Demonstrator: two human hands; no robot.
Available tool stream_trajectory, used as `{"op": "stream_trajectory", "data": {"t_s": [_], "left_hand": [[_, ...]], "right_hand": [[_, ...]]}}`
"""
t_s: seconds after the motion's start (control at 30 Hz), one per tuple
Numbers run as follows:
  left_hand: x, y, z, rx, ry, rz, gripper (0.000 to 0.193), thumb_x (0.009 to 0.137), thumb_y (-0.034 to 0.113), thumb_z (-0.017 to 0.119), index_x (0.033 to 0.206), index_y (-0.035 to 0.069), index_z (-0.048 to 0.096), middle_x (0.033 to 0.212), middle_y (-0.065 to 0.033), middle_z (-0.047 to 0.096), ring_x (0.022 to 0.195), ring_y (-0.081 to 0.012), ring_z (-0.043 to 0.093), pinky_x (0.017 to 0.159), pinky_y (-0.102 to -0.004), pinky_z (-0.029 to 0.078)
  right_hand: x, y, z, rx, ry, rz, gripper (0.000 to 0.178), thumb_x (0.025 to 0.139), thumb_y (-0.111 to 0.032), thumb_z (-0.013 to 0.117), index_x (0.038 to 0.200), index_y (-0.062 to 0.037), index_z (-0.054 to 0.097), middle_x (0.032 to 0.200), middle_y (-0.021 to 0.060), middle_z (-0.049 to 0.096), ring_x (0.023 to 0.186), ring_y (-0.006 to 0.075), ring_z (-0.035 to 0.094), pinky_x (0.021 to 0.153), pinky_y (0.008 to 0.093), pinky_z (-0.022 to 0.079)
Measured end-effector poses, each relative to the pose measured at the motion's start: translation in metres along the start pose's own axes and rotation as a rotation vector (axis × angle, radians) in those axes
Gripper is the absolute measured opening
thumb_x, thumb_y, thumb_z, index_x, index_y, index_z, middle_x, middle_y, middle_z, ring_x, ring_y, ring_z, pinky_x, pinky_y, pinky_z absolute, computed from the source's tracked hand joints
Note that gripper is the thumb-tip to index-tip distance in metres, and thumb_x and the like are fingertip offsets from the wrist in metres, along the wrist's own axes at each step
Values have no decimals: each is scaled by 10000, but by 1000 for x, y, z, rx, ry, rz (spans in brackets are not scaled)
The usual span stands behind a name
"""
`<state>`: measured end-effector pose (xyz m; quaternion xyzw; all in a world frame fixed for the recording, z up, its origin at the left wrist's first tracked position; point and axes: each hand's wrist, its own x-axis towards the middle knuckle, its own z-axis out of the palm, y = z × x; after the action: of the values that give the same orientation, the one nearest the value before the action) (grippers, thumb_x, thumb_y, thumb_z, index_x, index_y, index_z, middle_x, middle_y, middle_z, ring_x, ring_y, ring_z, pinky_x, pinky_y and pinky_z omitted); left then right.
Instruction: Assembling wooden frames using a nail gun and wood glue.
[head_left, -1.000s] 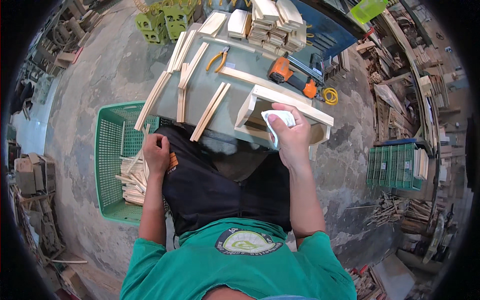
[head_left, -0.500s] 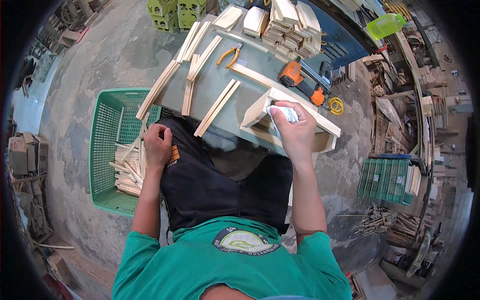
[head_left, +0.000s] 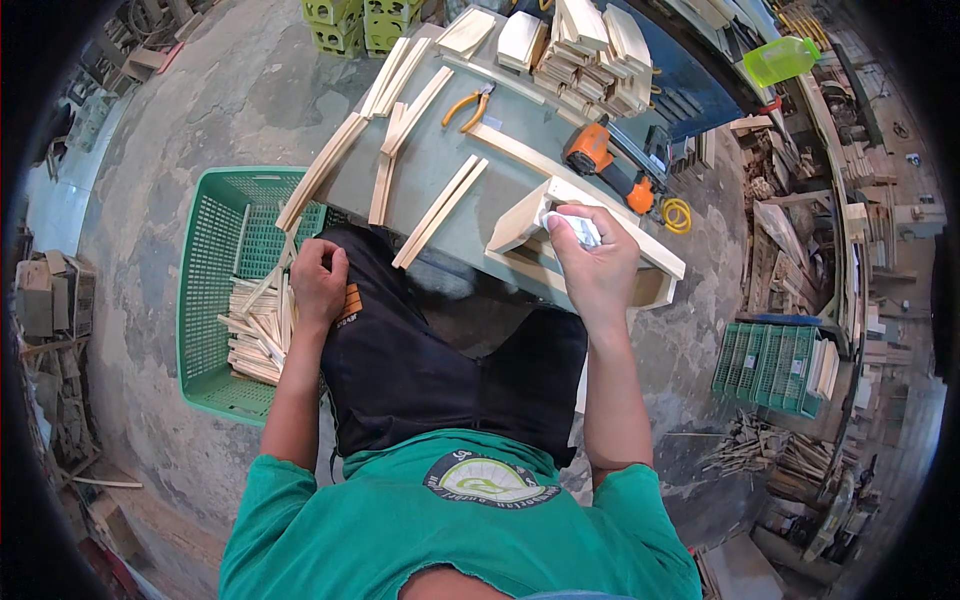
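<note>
My right hand (head_left: 598, 252) pinches a crumpled white packet (head_left: 577, 230) between thumb and fingers. It is over the open side of a pale wooden frame (head_left: 522, 218), close to the frame's far left corner. The frame lies at the right end of the grey worktable (head_left: 345, 190); my hand hides part of its inside. Resting on my dark trouser leg, beside the green basket (head_left: 190, 290), my left hand (head_left: 318, 283) has its fingers curled in, with nothing visible in them. Two thin wooden strips (head_left: 440, 213) lie side by side on the table between my hands.
An orange nail gun (head_left: 588, 150) lies beyond the frame, its yellow hose (head_left: 677, 215) coiled nearby. Pliers (head_left: 468, 108) and more strips (head_left: 322, 170) lie on the table. Stacked boards (head_left: 590, 60) fill its far end. Loose wooden sticks (head_left: 258, 330) lie in the basket.
The table and its things sit slightly further right and lower in the picture. My right hand stays at the frame with the white packet; my left hand remains on my leg.
</note>
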<state>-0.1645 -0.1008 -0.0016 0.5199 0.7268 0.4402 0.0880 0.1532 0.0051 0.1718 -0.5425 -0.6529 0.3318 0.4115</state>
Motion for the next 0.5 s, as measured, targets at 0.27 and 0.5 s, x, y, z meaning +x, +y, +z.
{"op": "stream_trajectory", "data": {"t_s": [0.27,0.5], "left_hand": [[-1,3,-1,-24,-7,-38,122,896,99,714,858,29,622,814,-123,623,709,-302,635,659,-406,515],[0,2,-1,-3,0,-27,122,896,102,712,858,29,622,821,-124,622,720,-304,634,666,-405,513]], "right_hand": [[1,-4,1,-60,13,-43,166,893,-115,772,1004,8,759,882,58,762,740,81,643,678,261,522],[-2,-3,2,-40,20,-50,153,888,-106,771,986,11,761,856,66,757,724,83,642,658,262,516]]}}
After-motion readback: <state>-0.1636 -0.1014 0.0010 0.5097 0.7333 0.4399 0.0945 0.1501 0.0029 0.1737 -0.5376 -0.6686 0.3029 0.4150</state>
